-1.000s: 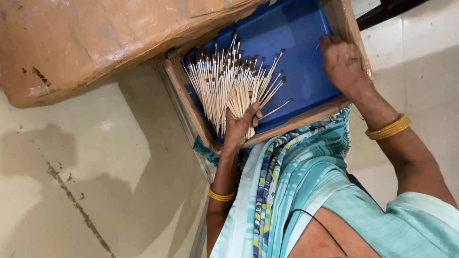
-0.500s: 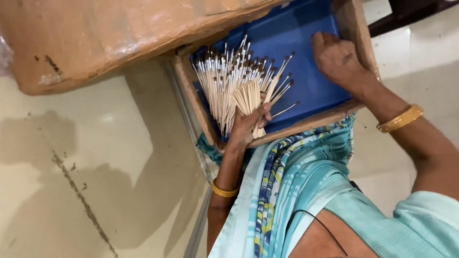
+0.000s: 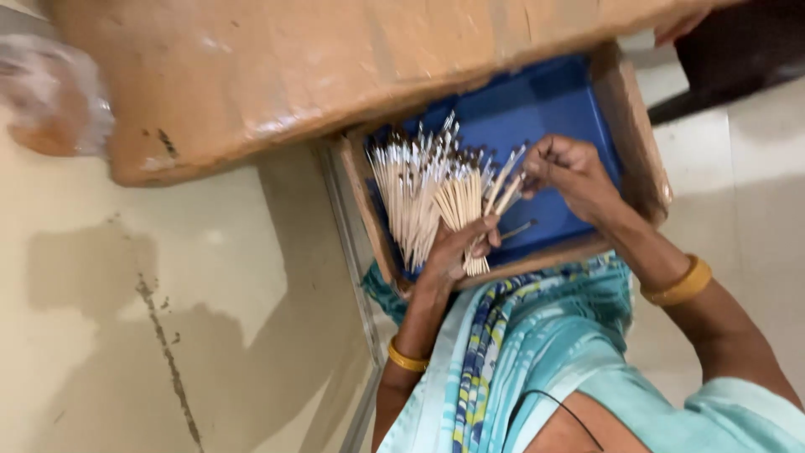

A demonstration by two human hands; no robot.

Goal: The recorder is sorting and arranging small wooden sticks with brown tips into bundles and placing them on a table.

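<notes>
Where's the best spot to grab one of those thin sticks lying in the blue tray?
Probably the bare pale end of a stick, pinched from the person's side. The sticks lie fanned with dark tips pointing away and plain ends toward the body, where the left hand bunches them. The right hand pinches one.

Thin pale wooden sticks [image 3: 436, 197] with dark tips lie in a rough wooden tray [image 3: 625, 109] lined with smooth blue plastic; the floor [image 3: 126, 335] looks glossy, stained stone

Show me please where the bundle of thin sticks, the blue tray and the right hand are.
bundle of thin sticks [image 3: 423, 201]: head view, middle of the fanned sticks.
blue tray [image 3: 545, 105]: head view, bare blue floor.
right hand [image 3: 574, 172]: head view, back of hand.
</notes>
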